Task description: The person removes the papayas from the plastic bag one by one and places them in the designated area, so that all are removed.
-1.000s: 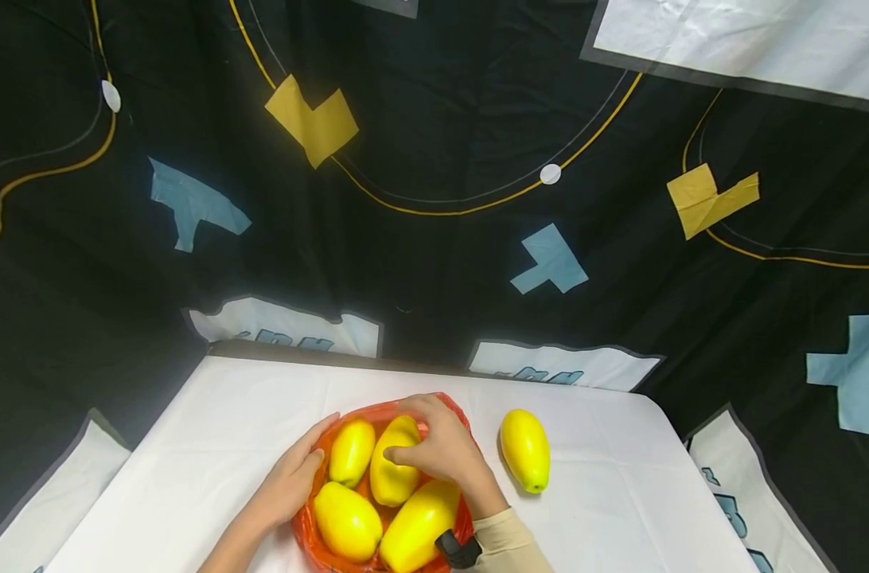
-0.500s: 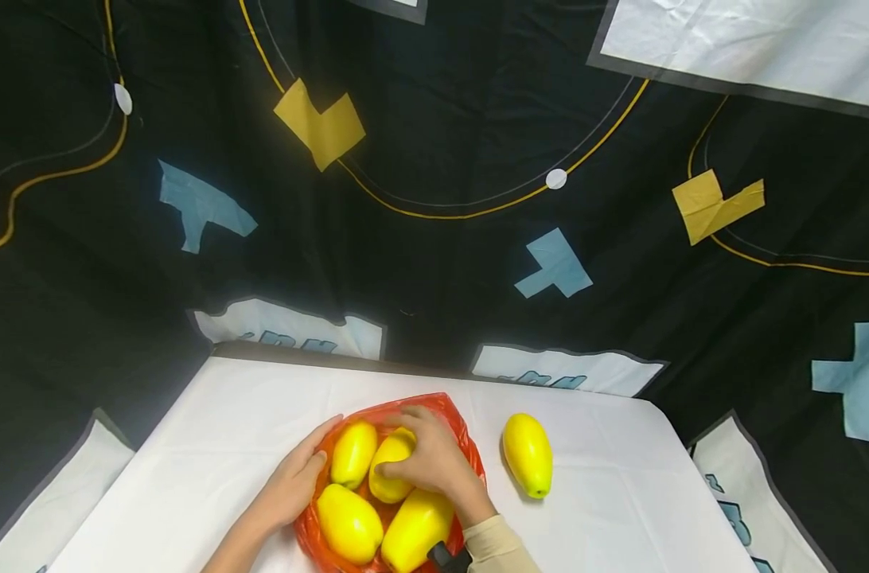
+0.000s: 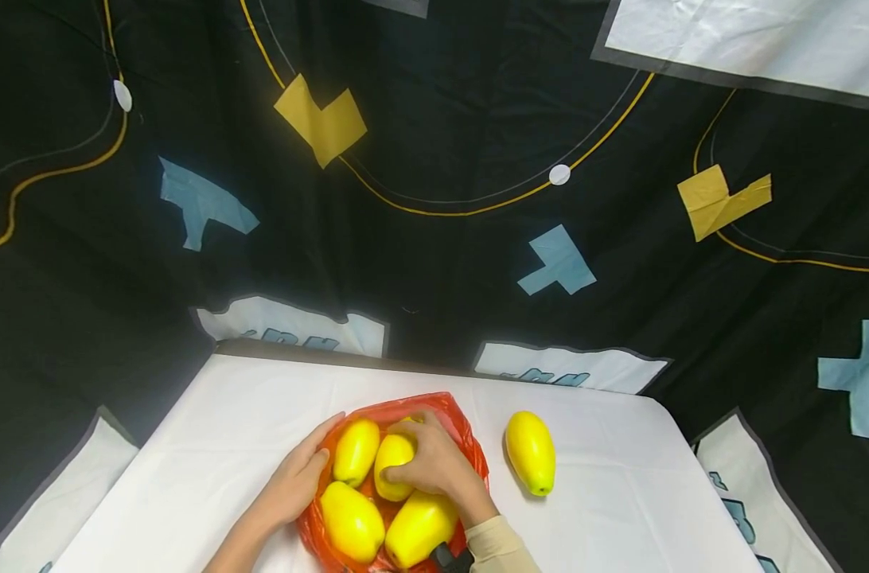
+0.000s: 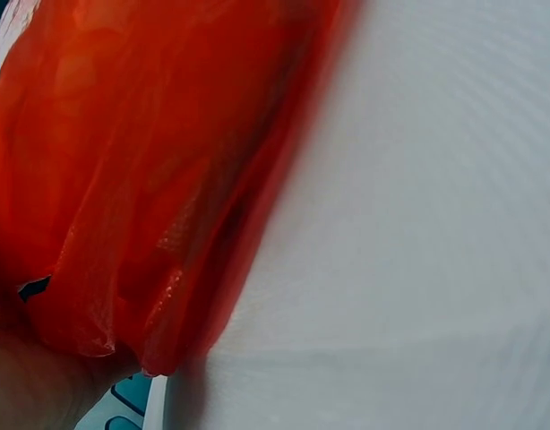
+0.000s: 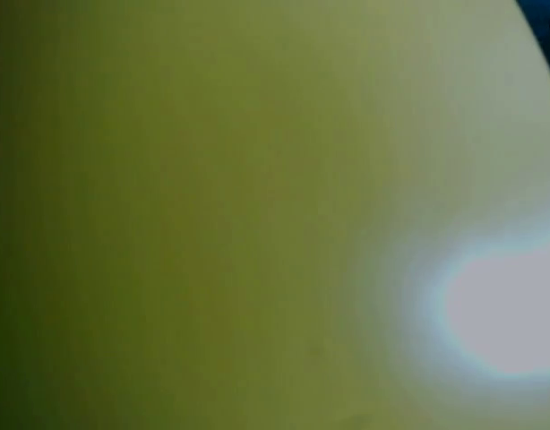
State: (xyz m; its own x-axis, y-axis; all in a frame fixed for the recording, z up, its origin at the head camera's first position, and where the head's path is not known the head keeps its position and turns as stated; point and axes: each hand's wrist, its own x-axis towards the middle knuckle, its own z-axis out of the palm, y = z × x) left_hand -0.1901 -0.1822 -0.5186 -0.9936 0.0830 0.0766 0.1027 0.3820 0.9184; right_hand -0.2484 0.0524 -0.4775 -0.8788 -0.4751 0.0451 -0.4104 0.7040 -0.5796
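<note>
left wrist | red bag [image 4: 141, 161], upper left | left grip [image 4: 38, 381] touching its lower edge | white surface [image 4: 418, 215], right

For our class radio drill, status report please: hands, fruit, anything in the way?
Left hand holds red bag. Right hand grips yellow fruit inside. Three other fruits alongside; fifth fruit outside on white table. Nothing visibly blocking.

The bag [image 3: 446, 404] is red, the fruits [image 3: 352, 521] inside it are yellow. Under it, the cloth [image 3: 613, 485] is white; behind, the curtain [image 3: 434, 278] is black with yellow curves [image 3: 456, 214].
</note>
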